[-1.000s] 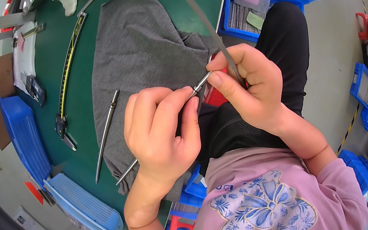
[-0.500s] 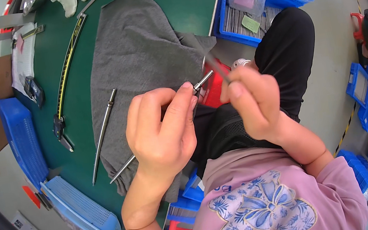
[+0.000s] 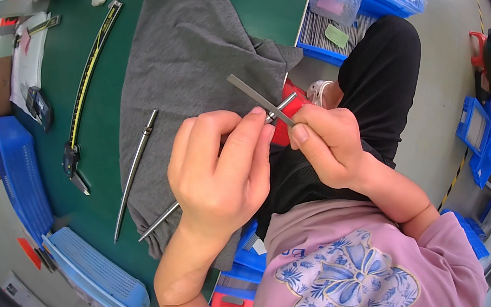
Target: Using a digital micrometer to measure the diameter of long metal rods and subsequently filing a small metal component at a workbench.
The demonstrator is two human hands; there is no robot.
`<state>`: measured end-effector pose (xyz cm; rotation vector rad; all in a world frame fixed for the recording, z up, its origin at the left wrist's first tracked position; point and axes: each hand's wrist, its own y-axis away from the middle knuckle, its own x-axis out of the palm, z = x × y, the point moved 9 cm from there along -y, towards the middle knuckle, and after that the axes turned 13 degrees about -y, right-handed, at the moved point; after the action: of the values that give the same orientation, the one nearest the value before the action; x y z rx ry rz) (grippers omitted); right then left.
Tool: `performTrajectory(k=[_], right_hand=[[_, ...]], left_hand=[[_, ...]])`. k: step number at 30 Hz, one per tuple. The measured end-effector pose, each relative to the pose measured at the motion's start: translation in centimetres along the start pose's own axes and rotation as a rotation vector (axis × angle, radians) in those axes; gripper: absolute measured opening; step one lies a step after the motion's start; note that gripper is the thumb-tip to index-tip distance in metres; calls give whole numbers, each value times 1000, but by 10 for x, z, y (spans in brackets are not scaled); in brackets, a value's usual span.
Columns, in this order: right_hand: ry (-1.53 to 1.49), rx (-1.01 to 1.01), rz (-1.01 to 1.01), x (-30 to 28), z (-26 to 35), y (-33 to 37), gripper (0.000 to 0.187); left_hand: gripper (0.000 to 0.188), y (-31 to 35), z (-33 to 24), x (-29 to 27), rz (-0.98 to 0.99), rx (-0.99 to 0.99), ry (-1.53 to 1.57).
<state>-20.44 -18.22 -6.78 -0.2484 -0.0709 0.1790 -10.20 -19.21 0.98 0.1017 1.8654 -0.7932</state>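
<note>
My left hand (image 3: pixel 217 174) is closed round a slim metal rod (image 3: pixel 287 102), whose stepped tip sticks out past the thumb toward the right. The rod's thin lower end shows beyond the wrist, over the grey cloth (image 3: pixel 178 55). In my right hand (image 3: pixel 331 146), thumb and fingers pinch a flat metal file (image 3: pixel 251 93). The file lies crosswise over the rod near its stepped tip, seemingly touching it. A second metal rod (image 3: pixel 136 174) with a collar near its upper end rests on the cloth, left of my left hand.
A caliper (image 3: pixel 93 75) lies on the green table (image 3: pixel 96 203), left of the cloth. Blue baskets (image 3: pixel 100 273) line the left side. At the upper right, blue bins (image 3: pixel 372 1) hold metal parts and bags. A red stool (image 3: pixel 291 91) is below the table edge.
The file, blurred and raised away from the rod before, now lies across its tip. My right hand has moved slightly left and down. The left hand keeps its grip on the rod.
</note>
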Motion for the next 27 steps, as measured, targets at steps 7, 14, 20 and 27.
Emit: performTrajectory(k=[7, 14, 20, 27], right_hand=[[28, -47, -24, 1, 3, -3, 6], [22, -4, -43, 0, 2, 1, 4], [25, 7, -40, 0, 2, 2, 4], [68, 47, -41, -2, 2, 3, 9]], left_hand=[[17, -2, 2, 4, -13, -21, 122], [15, -1, 4, 5, -28, -50, 153], [15, -1, 5, 4, -33, -65, 177], [14, -1, 5, 5, -29, -60, 182]])
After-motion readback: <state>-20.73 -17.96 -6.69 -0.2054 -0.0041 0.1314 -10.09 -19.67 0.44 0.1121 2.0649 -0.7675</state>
